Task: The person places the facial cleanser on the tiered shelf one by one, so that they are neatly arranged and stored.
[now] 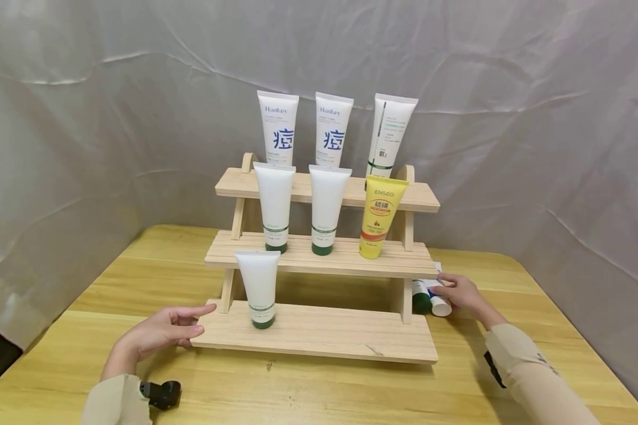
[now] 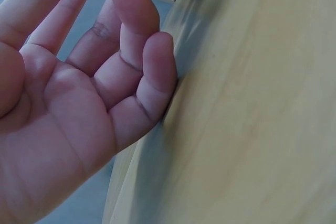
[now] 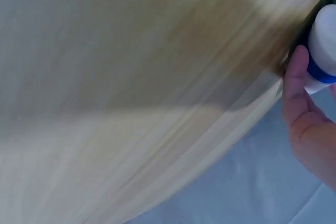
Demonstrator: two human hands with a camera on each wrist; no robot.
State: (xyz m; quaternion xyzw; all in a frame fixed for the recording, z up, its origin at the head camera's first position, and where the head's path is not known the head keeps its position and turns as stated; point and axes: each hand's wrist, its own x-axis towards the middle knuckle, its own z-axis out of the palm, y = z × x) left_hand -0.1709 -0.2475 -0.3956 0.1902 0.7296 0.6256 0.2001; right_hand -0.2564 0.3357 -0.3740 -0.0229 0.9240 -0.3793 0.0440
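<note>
A three-tier wooden display rack (image 1: 319, 336) stands on the table. My left hand (image 1: 162, 332) holds the left end of its bottom shelf, with curled fingers (image 2: 134, 11) at the board's edge in the left wrist view. To the right of the rack, my right hand (image 1: 464, 295) grips a white tube (image 1: 441, 306) with a blue band and white cap, lying on the table. In the right wrist view its cap (image 3: 324, 40) shows beside the fingers. Next to it lies a tube with a dark green cap (image 1: 420, 300), partly hidden by the rack.
Two white-and-blue tubes (image 1: 279, 127) and a white-and-green one (image 1: 392, 133) stand on the top shelf. The middle shelf bears two green-capped white tubes (image 1: 326, 203) and a yellow tube (image 1: 381, 218). Another green-capped tube (image 1: 259, 286) stands on the bottom shelf's left. Grey cloth (image 1: 510, 147) hangs behind.
</note>
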